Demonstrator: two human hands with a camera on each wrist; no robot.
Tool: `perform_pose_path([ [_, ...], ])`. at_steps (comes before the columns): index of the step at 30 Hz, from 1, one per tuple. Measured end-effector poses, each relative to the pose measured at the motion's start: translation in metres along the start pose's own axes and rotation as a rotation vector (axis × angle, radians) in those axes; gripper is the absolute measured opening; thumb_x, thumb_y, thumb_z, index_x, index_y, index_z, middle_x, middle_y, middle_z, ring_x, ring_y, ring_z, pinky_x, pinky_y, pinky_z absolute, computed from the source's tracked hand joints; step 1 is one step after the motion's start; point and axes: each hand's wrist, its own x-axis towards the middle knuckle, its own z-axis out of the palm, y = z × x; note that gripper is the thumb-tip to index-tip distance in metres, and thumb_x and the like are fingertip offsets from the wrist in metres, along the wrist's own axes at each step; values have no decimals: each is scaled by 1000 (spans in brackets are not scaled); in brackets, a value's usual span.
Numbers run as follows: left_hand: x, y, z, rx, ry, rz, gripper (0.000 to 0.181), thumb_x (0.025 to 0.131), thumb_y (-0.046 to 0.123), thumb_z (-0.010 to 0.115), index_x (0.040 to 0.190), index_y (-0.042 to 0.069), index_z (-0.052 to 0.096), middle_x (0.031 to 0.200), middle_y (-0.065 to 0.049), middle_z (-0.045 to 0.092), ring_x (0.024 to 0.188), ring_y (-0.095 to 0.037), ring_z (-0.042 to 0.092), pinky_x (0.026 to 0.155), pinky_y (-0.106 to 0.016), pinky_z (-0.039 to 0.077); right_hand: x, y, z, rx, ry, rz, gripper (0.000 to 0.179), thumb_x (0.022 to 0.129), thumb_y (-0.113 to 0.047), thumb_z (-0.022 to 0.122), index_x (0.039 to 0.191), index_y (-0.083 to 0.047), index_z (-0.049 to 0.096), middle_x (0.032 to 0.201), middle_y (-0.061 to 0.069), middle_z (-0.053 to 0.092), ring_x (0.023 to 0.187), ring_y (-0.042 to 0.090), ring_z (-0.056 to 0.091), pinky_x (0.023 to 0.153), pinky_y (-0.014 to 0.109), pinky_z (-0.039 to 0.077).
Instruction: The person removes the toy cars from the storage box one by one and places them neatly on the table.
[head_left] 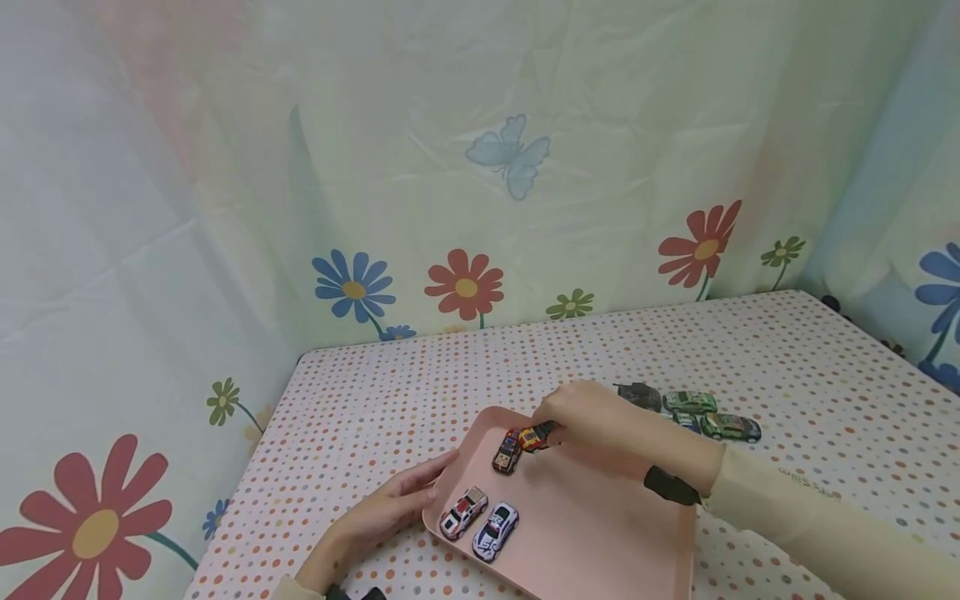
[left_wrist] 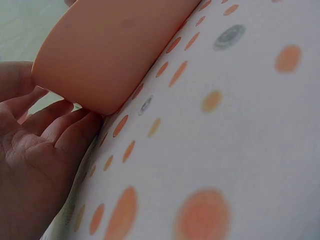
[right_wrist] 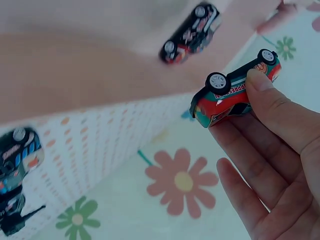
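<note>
My right hand (head_left: 581, 414) is over the far left part of a pink tray (head_left: 592, 533). It pinches a red, green and yellow toy car (right_wrist: 232, 92) between thumb and fingers, wheels facing the right wrist camera. Close beside that car, a dark toy car (head_left: 507, 452) sits in the tray. A red-and-white toy car (head_left: 463, 512) and a white-and-purple toy car (head_left: 495, 532) stand near the tray's left edge. With fingers extended, my left hand (head_left: 382, 508) touches the outside of the tray's left side; the left wrist view shows its fingertips against the wall.
Right of the tray, on the dotted tablecloth (head_left: 390, 400), lie a black toy vehicle (head_left: 640, 395), a green toy car (head_left: 690, 402) and a dark green one (head_left: 731, 427), with another partly hidden behind the right arm. A flowered curtain (head_left: 600, 208) hangs behind the table.
</note>
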Motion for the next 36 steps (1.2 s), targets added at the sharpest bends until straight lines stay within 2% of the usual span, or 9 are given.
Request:
perform_pose_path([
  [6, 0, 1, 0, -5, 1, -17, 52, 100, 14, 42, 149, 11, 25, 153, -10, 17, 134, -26, 26, 103, -34, 30, -7, 16, -9, -1, 31, 49, 13, 72, -9, 79, 82, -13, 73, 72, -10, 64, 63, 4, 56, 58, 24, 49],
  [11, 1, 1, 0, -8, 3, -24, 52, 101, 14, 42, 149, 11, 25, 153, -9, 17, 134, -26, 26, 104, -35, 30, -17, 33, -14, -4, 45, 117, 14, 73, -10, 79, 86, -11, 74, 74, -9, 65, 63, 3, 55, 57, 25, 48],
  [22, 0, 1, 1, 6, 12, -19, 52, 100, 15, 43, 149, 13, 25, 153, -7, 18, 135, -25, 25, 104, -35, 29, -45, 66, -11, -1, 30, 212, 15, 73, -11, 79, 87, -8, 74, 76, -6, 67, 67, 10, 60, 62, 32, 51],
  [28, 0, 0, 0, 9, 5, -13, 52, 100, 14, 43, 149, 12, 25, 154, -7, 16, 135, -25, 23, 105, -34, 28, -59, 74, -8, 6, 25, 274, 18, 72, -9, 79, 88, -7, 73, 79, -2, 68, 69, 12, 61, 63, 34, 52],
  [36, 0, 0, 0, 20, 8, -12, 52, 100, 14, 43, 149, 13, 25, 153, -7, 17, 135, -25, 24, 105, -34, 28, -73, 76, -5, -5, 22, 295, 21, 72, -11, 79, 91, -6, 73, 83, 1, 68, 73, 17, 63, 64, 36, 53],
])
